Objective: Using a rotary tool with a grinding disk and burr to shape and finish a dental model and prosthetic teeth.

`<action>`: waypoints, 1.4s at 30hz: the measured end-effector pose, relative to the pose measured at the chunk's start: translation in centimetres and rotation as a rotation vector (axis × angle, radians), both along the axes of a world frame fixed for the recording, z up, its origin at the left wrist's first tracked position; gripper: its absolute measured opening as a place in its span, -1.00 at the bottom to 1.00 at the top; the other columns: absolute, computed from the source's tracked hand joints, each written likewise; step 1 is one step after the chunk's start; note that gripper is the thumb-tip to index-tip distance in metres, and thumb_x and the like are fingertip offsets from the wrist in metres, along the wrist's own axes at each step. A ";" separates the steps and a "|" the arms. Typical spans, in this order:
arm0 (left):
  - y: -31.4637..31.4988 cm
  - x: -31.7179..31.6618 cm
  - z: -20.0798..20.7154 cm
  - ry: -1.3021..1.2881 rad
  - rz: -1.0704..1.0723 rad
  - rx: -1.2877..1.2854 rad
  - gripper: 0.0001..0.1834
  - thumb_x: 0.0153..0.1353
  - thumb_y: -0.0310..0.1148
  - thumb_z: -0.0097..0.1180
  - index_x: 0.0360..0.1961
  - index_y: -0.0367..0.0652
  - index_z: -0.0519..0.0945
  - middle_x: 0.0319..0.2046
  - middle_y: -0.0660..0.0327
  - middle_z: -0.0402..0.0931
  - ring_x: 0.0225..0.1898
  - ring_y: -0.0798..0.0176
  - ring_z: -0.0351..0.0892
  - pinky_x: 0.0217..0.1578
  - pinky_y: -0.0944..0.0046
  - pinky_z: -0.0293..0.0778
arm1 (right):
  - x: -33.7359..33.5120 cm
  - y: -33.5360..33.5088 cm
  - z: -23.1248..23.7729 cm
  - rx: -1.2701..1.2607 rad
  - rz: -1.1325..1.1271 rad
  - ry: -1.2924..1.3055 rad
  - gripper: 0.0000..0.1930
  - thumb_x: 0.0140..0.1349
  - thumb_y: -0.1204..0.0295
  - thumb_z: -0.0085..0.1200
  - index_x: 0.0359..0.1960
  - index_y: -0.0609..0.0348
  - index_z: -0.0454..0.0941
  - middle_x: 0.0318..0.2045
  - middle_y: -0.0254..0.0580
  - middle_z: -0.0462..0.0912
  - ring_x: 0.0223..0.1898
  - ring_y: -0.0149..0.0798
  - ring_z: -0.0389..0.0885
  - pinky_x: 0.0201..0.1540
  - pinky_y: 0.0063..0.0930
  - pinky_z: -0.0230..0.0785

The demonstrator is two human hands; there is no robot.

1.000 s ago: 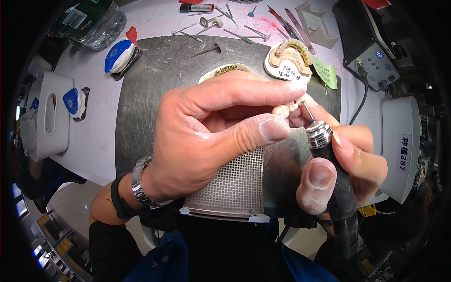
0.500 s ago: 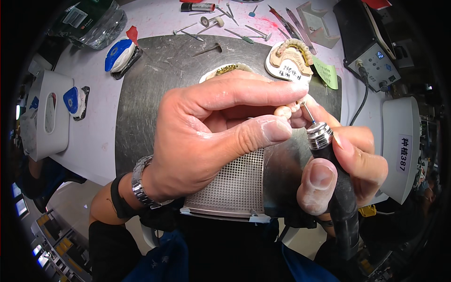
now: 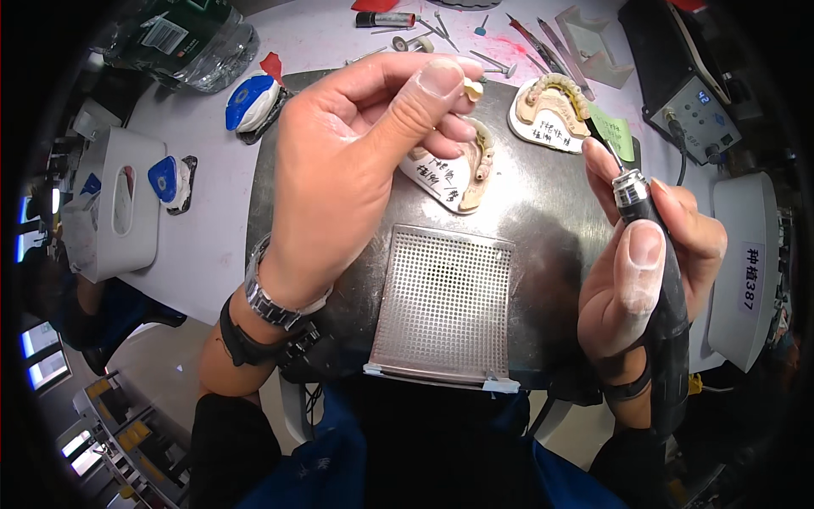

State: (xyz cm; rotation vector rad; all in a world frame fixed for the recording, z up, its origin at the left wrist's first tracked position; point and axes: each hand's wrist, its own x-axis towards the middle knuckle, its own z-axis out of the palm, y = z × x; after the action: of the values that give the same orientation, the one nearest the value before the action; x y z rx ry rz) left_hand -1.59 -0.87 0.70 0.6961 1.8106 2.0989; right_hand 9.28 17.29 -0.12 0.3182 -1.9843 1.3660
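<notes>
Pinched between the thumb and fingers of my left hand (image 3: 356,144) is a small tooth-coloured dental bridge (image 3: 473,89); most of it is hidden by the fingers. Just below that hand lies a plaster dental model (image 3: 466,187) with handwriting on its base, partly covered. My right hand (image 3: 636,254) is wrapped round a black grinding handpiece (image 3: 666,314), its metal collar and thin bur pointing up and away from the bridge. Farther right, a second dental model (image 3: 551,110) carries a row of teeth.
A perforated metal grille (image 3: 445,305) sits at the front of the steel plate (image 3: 339,318). Loose burs and polishing wheels (image 3: 415,42) lie at the back. The control box (image 3: 682,93) stands back right, white bins at both sides (image 3: 140,229), blue-and-white pieces (image 3: 250,102) at left.
My left hand has lifted away and back with the bridge, uncovering the grille and the nearer model. My right hand has moved right with the handpiece, so bur and bridge are now apart.
</notes>
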 end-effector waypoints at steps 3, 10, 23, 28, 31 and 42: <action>-0.2 -0.8 -0.1 0.125 0.119 -0.110 -0.74 0.20 -0.35 0.05 -0.21 -0.37 0.54 -0.37 0.15 0.57 -0.35 0.42 0.56 -0.27 0.50 0.45 | -0.1 0.6 0.4 0.117 -0.117 -0.073 -0.73 0.20 0.46 -0.15 -0.12 0.41 0.25 -0.24 0.09 0.41 -0.10 0.13 0.52 0.04 0.00 0.37; -0.3 -0.8 -1.0 0.262 0.115 -0.484 -0.84 0.03 -0.51 0.13 -0.33 -0.36 0.56 -0.42 0.11 0.59 -0.36 0.33 0.60 -0.29 0.41 0.48 | -0.3 0.5 -0.1 -0.014 -0.103 -0.072 -0.72 0.18 0.43 -0.09 -0.16 0.42 0.30 -0.26 -0.01 0.39 -0.13 -0.07 0.54 -0.01 -0.21 0.44; 0.8 -0.2 -1.1 0.683 -0.024 -0.654 -0.72 0.01 -0.53 0.13 -0.18 -0.21 0.51 -0.27 0.19 0.50 -0.23 0.27 0.48 -0.20 0.32 0.38 | -2.2 1.6 1.5 -0.345 -0.189 -0.218 -0.68 0.32 0.33 -0.15 -0.03 0.33 0.34 -0.30 -0.06 0.58 -0.19 -0.27 0.58 -0.05 -0.41 0.41; 0.0 -1.2 -1.2 0.628 0.049 -0.727 -0.70 0.02 -0.56 0.08 -0.16 -0.21 0.50 -0.28 0.15 0.47 -0.26 0.22 0.47 -0.21 0.33 0.37 | -3.9 3.4 -0.9 -0.191 -0.220 -0.224 -0.79 0.18 0.55 -0.01 -0.13 0.20 0.43 -0.24 -0.19 0.55 -0.14 -0.36 0.52 0.00 -0.51 0.34; -0.5 -2.0 -1.1 0.913 0.341 -0.824 -0.68 0.01 -0.60 0.04 -0.14 -0.23 0.49 -0.25 0.13 0.47 -0.24 0.22 0.48 -0.19 0.31 0.37 | -4.7 3.9 -1.6 -0.142 -0.147 -0.236 -0.69 0.06 0.63 0.01 -0.11 0.19 0.40 -0.19 -0.15 0.52 -0.06 -0.31 0.48 0.08 -0.44 0.26; 1.8 0.8 -1.4 0.775 0.122 -0.569 -0.66 0.04 -0.44 0.14 -0.11 -0.23 0.47 -0.26 0.09 0.49 -0.26 0.16 0.51 -0.25 0.29 0.42 | -4.1 1.7 -1.6 -0.181 0.074 -0.285 -0.70 0.02 0.62 -0.02 -0.15 0.21 0.38 -0.25 -0.15 0.53 -0.18 -0.34 0.51 -0.10 -0.53 0.36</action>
State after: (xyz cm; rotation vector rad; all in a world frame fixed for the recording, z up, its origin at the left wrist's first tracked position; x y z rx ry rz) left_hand -0.81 0.88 -0.72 1.3588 2.7282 1.2978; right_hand 5.19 19.01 -1.71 0.1185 -2.0713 1.7043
